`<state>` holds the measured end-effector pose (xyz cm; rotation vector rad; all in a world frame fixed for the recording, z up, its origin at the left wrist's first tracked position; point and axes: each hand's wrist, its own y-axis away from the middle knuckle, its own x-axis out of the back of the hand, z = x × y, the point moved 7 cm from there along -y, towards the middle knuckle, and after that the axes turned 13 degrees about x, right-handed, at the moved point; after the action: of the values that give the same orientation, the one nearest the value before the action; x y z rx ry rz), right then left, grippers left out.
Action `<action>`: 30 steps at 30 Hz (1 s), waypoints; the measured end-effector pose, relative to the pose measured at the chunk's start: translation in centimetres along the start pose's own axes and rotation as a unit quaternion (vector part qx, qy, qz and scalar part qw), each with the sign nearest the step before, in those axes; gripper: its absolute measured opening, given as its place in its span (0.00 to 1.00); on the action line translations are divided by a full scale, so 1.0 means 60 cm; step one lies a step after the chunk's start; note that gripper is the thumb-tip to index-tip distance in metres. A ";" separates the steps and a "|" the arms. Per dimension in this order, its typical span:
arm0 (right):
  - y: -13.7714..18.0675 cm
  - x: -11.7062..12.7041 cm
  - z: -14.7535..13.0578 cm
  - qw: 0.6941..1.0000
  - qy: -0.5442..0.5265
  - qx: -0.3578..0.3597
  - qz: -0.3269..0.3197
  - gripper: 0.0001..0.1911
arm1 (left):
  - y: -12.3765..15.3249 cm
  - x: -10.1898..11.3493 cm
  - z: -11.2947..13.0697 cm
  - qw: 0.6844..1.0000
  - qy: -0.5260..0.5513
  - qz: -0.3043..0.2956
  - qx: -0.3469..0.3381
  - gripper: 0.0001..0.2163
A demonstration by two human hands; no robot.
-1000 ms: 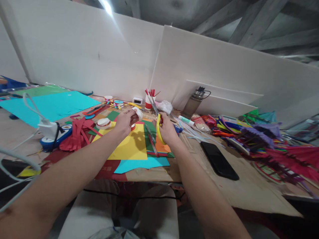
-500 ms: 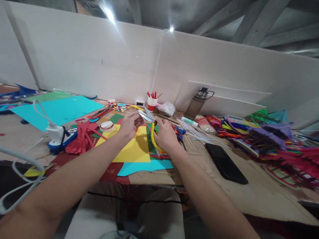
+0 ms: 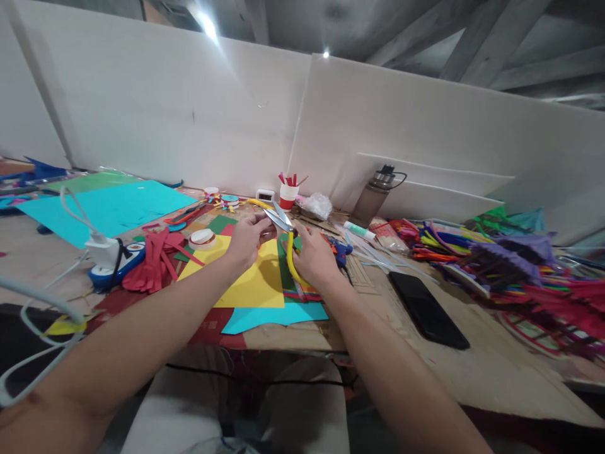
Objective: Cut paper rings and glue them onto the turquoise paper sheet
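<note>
Here's the right hand (image 3: 316,255), fingers wrapped around the yellow handle of the scissors (image 3: 290,255), holding them up over the bench (image 3: 28,252), blades parted and angled leftward! The left hand (image 3: 246,244) curls its fingers right by those blades; whether they grip anything, I can't tell. Yellow paper (image 3: 258,282) lies below, black phone (image 3: 428,309) well to the right.

White panels (image 3: 155,120) behind – grey beams (image 3: 494,44) overhead, two bright lights (image 3: 207,25)
</note>
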<state>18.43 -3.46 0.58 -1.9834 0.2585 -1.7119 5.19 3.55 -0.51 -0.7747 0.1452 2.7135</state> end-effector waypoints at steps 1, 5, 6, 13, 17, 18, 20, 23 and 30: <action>0.000 0.000 -0.001 1.000 0.002 0.002 -0.002 0.24 | 0.000 0.000 0.000 1.000 -0.002 0.001 0.001 0.05; 0.001 -0.004 -0.001 1.000 0.008 0.000 -0.013 0.21 | 0.000 0.001 -0.001 1.000 -0.016 0.007 0.001 0.06; 0.001 -0.005 -0.001 1.000 0.007 -0.002 -0.017 0.20 | 0.000 0.002 0.000 1.000 -0.019 0.008 -0.001 0.06; 0.001 -0.005 -0.001 0.999 0.008 -0.015 -0.037 0.19 | 0.002 0.000 0.005 1.000 -0.029 0.007 0.000 0.06; 0.001 -0.004 -0.002 0.999 0.011 -0.023 -0.045 0.19 | 0.004 -0.001 0.006 0.999 -0.033 0.009 -0.003 0.06; 0.001 -0.005 -0.002 0.999 0.012 -0.023 -0.045 0.19 | 0.004 -0.001 0.006 0.999 -0.033 0.009 -0.003 0.06; 0.001 -0.005 -0.003 0.999 0.015 -0.021 -0.044 0.18 | 0.004 -0.001 0.006 0.999 -0.035 0.010 -0.002 0.06; 0.002 -0.004 -0.003 0.999 0.019 -0.018 -0.039 0.18 | 0.004 -0.001 0.008 0.999 -0.042 0.008 -0.004 0.07; 0.001 -0.001 -0.004 0.999 0.017 -0.025 -0.043 0.18 | 0.003 0.000 0.010 0.999 -0.041 0.009 -0.001 0.06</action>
<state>18.18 -3.52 0.52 -2.0298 0.2317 -1.8109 4.85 3.48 0.00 -0.6652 0.1305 2.7568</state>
